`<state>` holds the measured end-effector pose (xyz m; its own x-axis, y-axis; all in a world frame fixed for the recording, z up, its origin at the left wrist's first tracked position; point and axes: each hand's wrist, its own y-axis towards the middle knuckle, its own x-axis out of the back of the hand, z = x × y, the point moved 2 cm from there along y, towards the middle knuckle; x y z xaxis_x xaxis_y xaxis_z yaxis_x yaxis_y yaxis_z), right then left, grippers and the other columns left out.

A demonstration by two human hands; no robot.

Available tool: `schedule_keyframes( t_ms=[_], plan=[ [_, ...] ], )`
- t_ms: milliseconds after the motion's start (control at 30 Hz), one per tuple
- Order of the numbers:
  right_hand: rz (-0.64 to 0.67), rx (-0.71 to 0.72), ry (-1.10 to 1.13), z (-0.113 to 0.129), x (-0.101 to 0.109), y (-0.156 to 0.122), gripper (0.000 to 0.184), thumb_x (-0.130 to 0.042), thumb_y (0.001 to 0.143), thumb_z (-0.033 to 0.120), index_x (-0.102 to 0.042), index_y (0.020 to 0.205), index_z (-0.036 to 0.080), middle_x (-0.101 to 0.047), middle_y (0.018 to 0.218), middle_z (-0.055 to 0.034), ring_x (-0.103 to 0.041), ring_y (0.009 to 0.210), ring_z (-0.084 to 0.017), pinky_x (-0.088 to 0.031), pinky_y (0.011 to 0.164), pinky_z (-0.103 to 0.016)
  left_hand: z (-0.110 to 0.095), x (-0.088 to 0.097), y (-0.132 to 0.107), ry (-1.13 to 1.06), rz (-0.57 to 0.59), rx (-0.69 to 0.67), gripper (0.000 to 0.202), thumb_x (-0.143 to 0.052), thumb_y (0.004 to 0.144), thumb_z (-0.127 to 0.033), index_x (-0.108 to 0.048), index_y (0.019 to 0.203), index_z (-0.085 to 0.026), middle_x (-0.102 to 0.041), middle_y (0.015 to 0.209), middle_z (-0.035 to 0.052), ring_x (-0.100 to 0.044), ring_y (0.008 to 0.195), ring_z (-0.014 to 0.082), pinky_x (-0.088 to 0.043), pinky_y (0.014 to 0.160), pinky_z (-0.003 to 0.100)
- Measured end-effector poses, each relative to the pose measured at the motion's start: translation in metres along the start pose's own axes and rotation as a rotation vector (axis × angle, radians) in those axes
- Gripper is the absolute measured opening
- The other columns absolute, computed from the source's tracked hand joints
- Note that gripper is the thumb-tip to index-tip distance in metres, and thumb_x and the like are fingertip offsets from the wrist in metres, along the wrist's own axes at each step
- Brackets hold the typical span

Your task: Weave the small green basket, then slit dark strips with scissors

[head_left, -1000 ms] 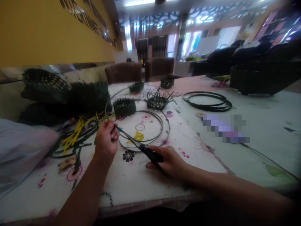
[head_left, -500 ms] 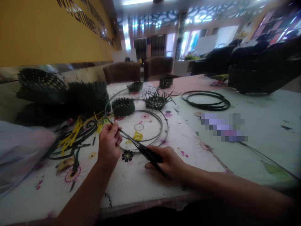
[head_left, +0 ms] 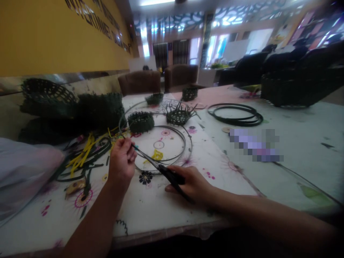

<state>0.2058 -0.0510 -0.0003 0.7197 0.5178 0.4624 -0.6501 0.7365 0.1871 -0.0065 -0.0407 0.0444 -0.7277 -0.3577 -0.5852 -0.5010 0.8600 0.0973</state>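
My left hand [head_left: 122,157] is closed, its thumb and fingertips pinching a thin dark strip [head_left: 119,125] that curves away in a wide loop towards the back. In my right hand [head_left: 192,184] are black-handled scissors [head_left: 154,163], gripped by the handles. Their long metal blades point left, with the tips close to my left fingertips; whether they touch the strip I cannot tell. Beyond my hands, thin rings of strip lie on the flowered cloth. Just behind them stand a small dark green woven basket [head_left: 141,122] and another basket [head_left: 178,115] with loose strip ends sticking up.
Green and yellow strip scraps [head_left: 83,157] lie at the left, beside a white plastic bag [head_left: 27,175]. Larger dark baskets [head_left: 99,111] stack behind them. A strip coil [head_left: 235,115] lies at right, with a big dark basket [head_left: 298,86] beyond it.
My left hand has shifted slightly left, its fingertips drawing a little away from the scissors. My right hand and the scissors stay almost where they were.
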Motion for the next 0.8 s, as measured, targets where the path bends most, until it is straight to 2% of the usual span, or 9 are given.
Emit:
schedule_keyframes(
  t_ms=[200, 400, 500, 700, 800],
  plan=[
    [-0.014, 0.017, -0.003, -0.001, 0.000, 0.001, 0.033, -0.073, 0.074, 0.036, -0.065, 0.097, 0.014, -0.045, 0.063, 0.0057, -0.039, 0.057, -0.010, -0.031, 0.052, -0.022, 0.007, -0.007, -0.013, 0.056, 0.007, 0.001, 0.027, -0.074, 0.069, -0.014, -0.047, 0.069, -0.015, -0.053, 0.058, -0.0044, -0.028, 0.036, 0.0010, -0.021, 0.033, 0.013],
    [0.005, 0.018, -0.019, 0.002, 0.000, -0.001, 0.027, -0.071, 0.077, 0.037, -0.063, 0.089, 0.014, -0.043, 0.061, 0.0062, -0.037, 0.056, -0.009, -0.029, 0.051, -0.021, 0.006, -0.007, -0.014, 0.078, -0.020, 0.017, 0.024, -0.073, 0.070, -0.015, -0.049, 0.070, -0.015, -0.053, 0.058, -0.0047, -0.026, 0.035, 0.0009, -0.020, 0.032, 0.013],
    [0.016, 0.006, -0.033, 0.005, 0.002, -0.002, 0.028, -0.070, 0.078, 0.037, -0.065, 0.091, 0.013, -0.042, 0.060, 0.0062, -0.037, 0.055, -0.009, -0.029, 0.051, -0.021, 0.008, -0.007, -0.014, 0.072, -0.034, 0.030, 0.024, -0.074, 0.069, -0.014, -0.049, 0.069, -0.015, -0.052, 0.057, -0.0052, -0.026, 0.035, 0.0009, -0.020, 0.032, 0.014],
    [0.025, -0.016, -0.036, 0.005, 0.002, -0.002, 0.030, -0.071, 0.077, 0.036, -0.066, 0.096, 0.014, -0.044, 0.060, 0.0059, -0.038, 0.055, -0.010, -0.030, 0.051, -0.021, 0.000, -0.001, 0.000, -0.024, -0.021, 0.089, 0.017, -0.071, 0.069, -0.012, -0.055, 0.070, -0.013, -0.054, 0.059, -0.0034, -0.028, 0.036, 0.0000, -0.022, 0.033, 0.013],
    [0.022, -0.005, -0.036, 0.003, 0.001, -0.001, 0.027, -0.072, 0.076, 0.034, -0.067, 0.093, 0.014, -0.044, 0.060, 0.0057, -0.038, 0.056, -0.010, -0.030, 0.051, -0.021, -0.006, 0.003, 0.008, -0.044, -0.014, 0.068, 0.016, -0.069, 0.070, -0.009, -0.054, 0.067, -0.013, -0.050, 0.054, -0.0047, -0.027, 0.034, -0.0001, -0.021, 0.032, 0.012]
  ],
)
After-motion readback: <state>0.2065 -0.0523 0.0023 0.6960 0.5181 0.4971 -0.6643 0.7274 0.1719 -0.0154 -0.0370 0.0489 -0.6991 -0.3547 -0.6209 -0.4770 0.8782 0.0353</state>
